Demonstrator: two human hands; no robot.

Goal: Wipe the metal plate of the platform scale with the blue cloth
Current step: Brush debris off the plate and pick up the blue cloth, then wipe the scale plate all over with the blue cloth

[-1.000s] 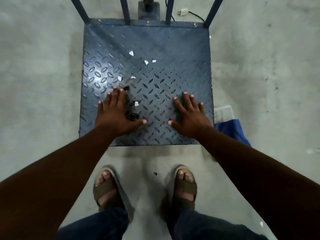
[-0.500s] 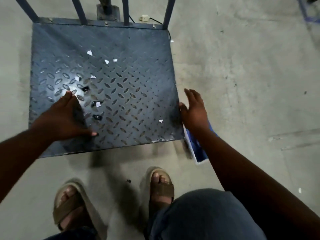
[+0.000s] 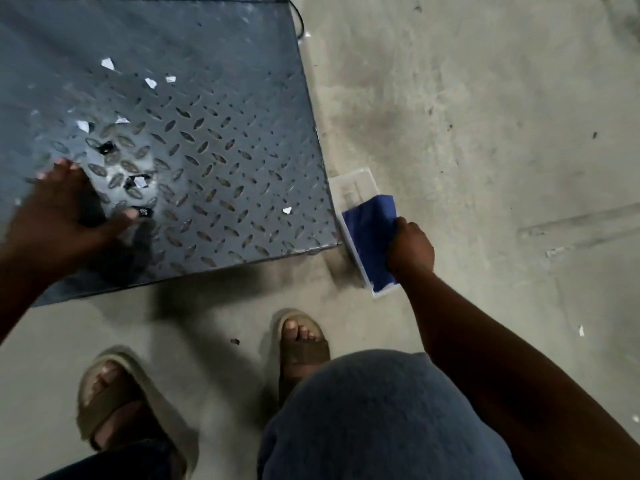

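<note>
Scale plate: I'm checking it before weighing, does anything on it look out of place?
Yes. White paper scraps and small black bits lie scattered over the plate, mostly near the left hand. The cloth is off the plate, gripped by the right hand.

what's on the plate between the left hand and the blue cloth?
Head view: bare tread of the metal plate with one white paper scrap near its right edge. The left hand rests on the plate; the right hand holds the blue cloth beside it.
</note>
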